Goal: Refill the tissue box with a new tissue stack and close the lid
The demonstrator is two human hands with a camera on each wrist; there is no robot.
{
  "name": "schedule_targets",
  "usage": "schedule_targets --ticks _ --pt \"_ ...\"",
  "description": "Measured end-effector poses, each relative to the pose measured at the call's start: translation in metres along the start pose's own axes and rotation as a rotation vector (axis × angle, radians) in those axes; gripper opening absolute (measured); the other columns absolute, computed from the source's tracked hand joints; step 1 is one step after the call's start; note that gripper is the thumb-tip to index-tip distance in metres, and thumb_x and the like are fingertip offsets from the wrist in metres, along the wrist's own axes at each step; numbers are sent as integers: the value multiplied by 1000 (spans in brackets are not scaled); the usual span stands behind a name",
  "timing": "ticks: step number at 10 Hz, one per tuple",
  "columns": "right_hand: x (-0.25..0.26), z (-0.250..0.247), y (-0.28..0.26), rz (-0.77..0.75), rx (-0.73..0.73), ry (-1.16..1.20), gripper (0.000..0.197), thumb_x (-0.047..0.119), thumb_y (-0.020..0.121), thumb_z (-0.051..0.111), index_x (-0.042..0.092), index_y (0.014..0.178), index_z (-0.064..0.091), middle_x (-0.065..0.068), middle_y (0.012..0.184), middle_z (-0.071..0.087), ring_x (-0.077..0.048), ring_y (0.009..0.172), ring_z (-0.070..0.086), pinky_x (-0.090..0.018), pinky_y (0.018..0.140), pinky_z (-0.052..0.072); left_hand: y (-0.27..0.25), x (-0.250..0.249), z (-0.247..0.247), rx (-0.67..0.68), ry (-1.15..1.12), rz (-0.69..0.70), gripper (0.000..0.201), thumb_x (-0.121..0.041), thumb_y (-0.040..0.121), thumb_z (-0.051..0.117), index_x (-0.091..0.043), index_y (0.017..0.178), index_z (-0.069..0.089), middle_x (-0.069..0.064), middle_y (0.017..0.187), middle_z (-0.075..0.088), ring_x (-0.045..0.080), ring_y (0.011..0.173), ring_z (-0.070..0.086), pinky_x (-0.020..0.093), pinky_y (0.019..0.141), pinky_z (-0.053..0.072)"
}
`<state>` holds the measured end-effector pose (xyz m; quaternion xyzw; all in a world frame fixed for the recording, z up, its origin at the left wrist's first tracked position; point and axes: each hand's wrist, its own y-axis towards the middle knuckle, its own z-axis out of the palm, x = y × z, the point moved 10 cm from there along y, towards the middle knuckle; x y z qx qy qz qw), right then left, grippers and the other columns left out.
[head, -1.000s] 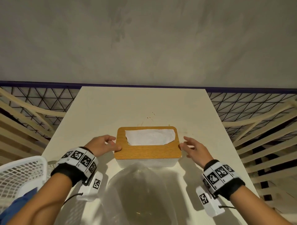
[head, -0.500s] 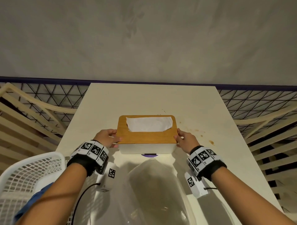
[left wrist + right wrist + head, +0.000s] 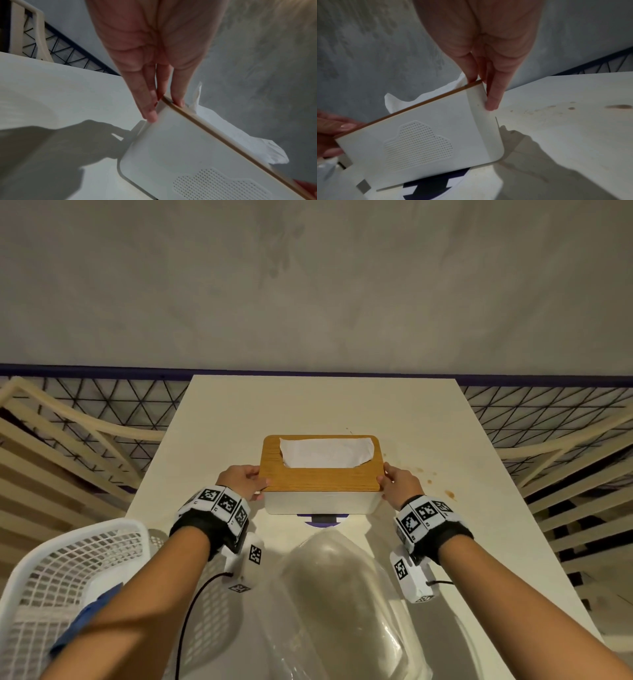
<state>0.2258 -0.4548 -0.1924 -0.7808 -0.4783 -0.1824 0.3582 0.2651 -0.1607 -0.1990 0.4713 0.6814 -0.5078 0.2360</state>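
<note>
Both forearms reach forward side by side, bare, each wrist wrapped in a black band with a white marker cuff and a small white camera unit hanging under it. The left hand [image 3: 244, 481] is turned inward, thumb on top and fingers [image 3: 147, 102] extended straight below, pinching what sits between the 2 hands. The right hand [image 3: 401, 487] mirrors it, thumb over the upper edge and fingers [image 3: 494, 94] stretched down the side. The 2 hands stand level with each other, well apart, palms facing one another.
</note>
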Motion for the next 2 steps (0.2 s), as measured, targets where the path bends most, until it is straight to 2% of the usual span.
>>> schedule_targets --ticks 1,2 --pt "2 -2 0 2 34 -28 46 19 96 40 9 140 29 -17 135 51 -34 115 55 -38 101 43 -9 -4 -4 -29 83 -4 51 -17 85 64 -4 132 50 13 130 59 26 113 58 37 107 41" --pt "-2 -9 -3 -26 21 14 49 27 95 43 7 138 33 -17 131 54 -33 116 54 -41 103 41 -31 -15 -12 -145 195 42 59 -31 89 57 -9 140 38 7 140 51 24 123 51 24 102 35"
